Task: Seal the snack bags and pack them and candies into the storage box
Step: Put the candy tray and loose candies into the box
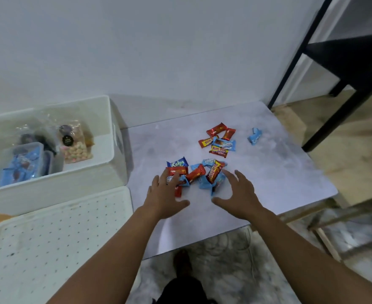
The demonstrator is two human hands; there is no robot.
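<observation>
Glossy red and blue foil-wrapped candies (197, 174) lie heaped on the marbled grey worktop (268, 172), right of the white plastic box (112, 148). Clear crinkled snack bags (75, 143) sit inside the box. Left hand (165, 191) and right hand (235, 191), fingers spread, cup the near heap, gripping nothing.

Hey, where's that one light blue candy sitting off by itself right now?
In the head view, the lone light blue candy lies on the grey table, far right, just right of the far candy cluster.
</observation>
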